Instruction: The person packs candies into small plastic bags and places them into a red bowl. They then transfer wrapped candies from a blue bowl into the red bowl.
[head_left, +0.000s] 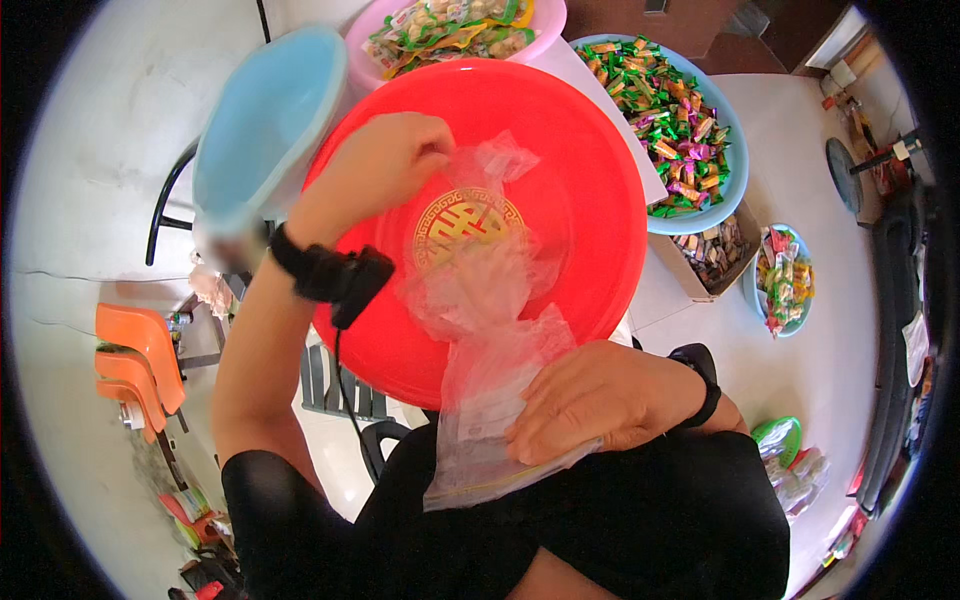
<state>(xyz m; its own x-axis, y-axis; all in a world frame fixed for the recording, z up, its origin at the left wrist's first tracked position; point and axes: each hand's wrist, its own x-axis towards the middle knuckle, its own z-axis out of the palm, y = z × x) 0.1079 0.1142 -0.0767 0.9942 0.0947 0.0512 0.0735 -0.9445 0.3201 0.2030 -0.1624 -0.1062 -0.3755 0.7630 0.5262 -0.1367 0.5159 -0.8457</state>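
Note:
A red plastic basin (600, 255) with a gold emblem inside its bottom is in front of me. Crumpled clear plastic bags (480, 289) lie in it and trail over its near rim. Over the basin's far left part, my left hand (401, 157) is curled, with a piece of clear film (506, 157) at its fingertips; the fingertips themselves are partly hidden. My right hand (585, 405) grips a flat clear zip bag (472, 442) with a yellowish strip along its edge, close against my black shirt. Some of that bag is hidden beneath the fingers.
Behind the red basin stands a pink basin (555, 22) of packaged food. A blue tub (270, 127) leans at the left. To the right are a blue basin (739, 172) of wrapped sweets, a cardboard box (705, 292) and a smaller basin (752, 289). Orange chairs (142, 337) stand left.

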